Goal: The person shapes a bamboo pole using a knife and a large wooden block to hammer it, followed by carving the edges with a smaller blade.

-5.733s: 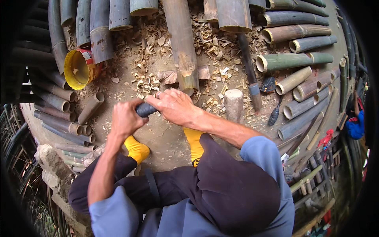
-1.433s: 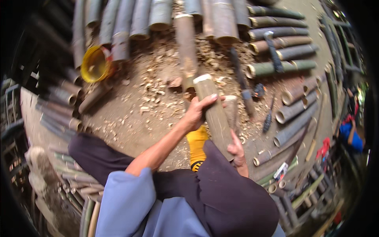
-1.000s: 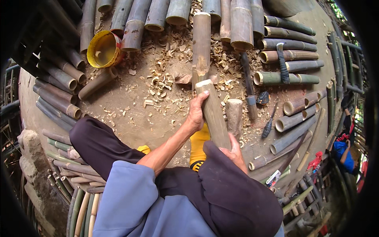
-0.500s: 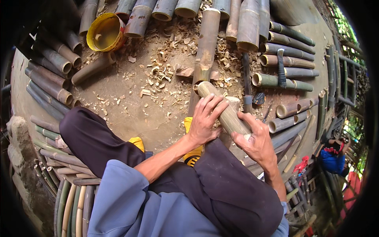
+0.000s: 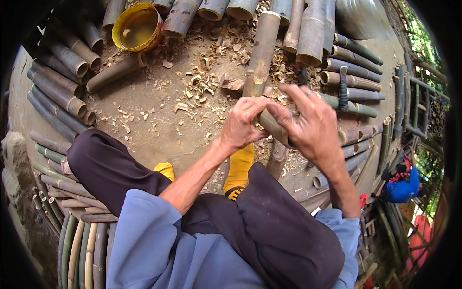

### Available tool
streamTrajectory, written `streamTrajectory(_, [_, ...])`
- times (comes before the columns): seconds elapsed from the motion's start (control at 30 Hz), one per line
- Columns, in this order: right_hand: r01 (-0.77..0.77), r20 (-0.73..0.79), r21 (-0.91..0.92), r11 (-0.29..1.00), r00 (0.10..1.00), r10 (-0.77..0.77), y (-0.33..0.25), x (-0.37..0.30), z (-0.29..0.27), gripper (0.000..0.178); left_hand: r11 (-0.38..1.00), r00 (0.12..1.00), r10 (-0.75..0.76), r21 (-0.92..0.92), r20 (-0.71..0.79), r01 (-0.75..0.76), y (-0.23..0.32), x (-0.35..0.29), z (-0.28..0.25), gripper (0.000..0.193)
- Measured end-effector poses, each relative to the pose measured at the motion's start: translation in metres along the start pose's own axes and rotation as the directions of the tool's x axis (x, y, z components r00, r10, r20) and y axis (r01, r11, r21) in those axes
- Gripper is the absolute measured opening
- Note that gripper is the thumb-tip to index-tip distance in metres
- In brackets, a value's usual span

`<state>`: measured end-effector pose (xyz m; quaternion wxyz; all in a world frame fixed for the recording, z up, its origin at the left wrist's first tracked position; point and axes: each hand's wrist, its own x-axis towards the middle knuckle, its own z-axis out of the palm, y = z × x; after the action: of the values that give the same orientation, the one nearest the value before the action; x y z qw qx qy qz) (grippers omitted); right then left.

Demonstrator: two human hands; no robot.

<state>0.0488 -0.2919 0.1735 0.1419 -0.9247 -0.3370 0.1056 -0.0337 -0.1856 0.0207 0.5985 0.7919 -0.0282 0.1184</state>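
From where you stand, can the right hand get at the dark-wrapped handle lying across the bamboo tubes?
Probably yes: the dark-wrapped handle lies atop the bamboo tubes, uncovered, and the right hand looks near it. The left hand grips the short bamboo piece, so the right could likely let go.

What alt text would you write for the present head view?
The left hand grips a short bamboo section, with the right hand at its right side. Beyond are pale shavings, cut bamboo tubes and a yellow bucket.

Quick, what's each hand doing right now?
Left hand: closed, holding a short bamboo section.
Right hand: open over it, fingers raised; whether it touches cannot be told.
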Motion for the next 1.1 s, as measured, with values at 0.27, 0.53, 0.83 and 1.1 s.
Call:
streamTrajectory(0.27, [-0.004, 0.362, 0.041, 0.999, 0.932, -0.011, -0.031, 0.028, -0.013, 0.031, 0.997, 0.996, -0.072, -0.036, 0.060, 0.074, -0.014, -0.007, -0.011, 0.067])
streamTrajectory(0.53, [0.181, -0.190, 0.505, 0.844, 0.977, -0.096, 0.012, -0.011, 0.006, 0.023, 0.967, 0.967, -0.248, 0.045, -0.051, 0.250, -0.053, -0.035, -0.002, 0.071])
streamTrajectory(0.83, [-0.070, -0.207, 0.737, 0.672, 0.924, 0.323, 0.011, -0.021, 0.039, 0.009, 0.992, 0.998, -0.058, 0.113, 0.022, 0.055, -0.036, -0.002, 0.019, 0.050])
streamTrajectory(1.1, [-0.048, -0.356, 0.698, 0.715, 0.843, 0.404, 0.001, -0.017, 0.044, 0.014, 0.994, 0.958, -0.086, -0.042, 0.274, 0.101, -0.038, 0.023, 0.002, 0.054])
